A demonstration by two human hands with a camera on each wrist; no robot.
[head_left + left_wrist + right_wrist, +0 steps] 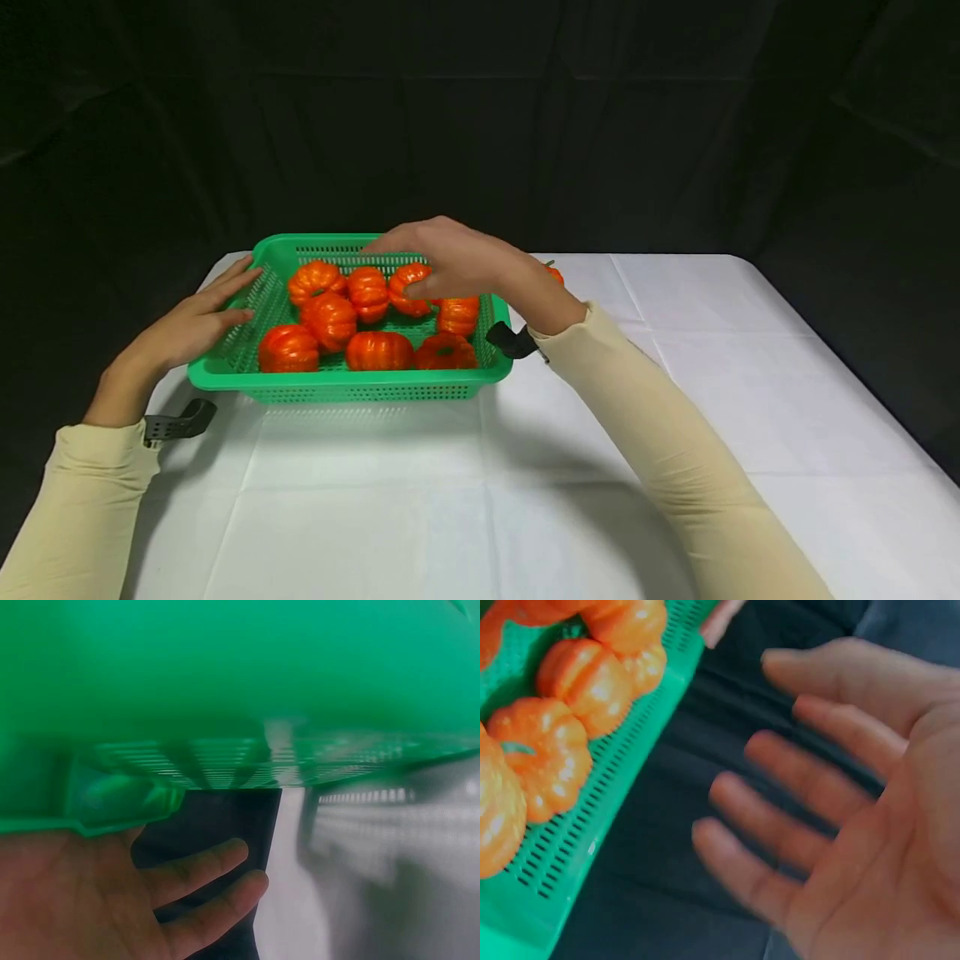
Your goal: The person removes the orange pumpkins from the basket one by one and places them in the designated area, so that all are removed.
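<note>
Green slotted basket [232, 354]; orange ribbed pumpkins [378, 350]; white cloth on counter [750, 375]; cream sleeves [660, 425]; black backdrop [675, 125].

left hand [197, 321] – on basket [337, 385] rim | right hand [450, 258] – over pumpkins [371, 321]

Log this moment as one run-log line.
left hand: open, against green basket | right hand: open, above pumpkins | holding: nothing
</note>
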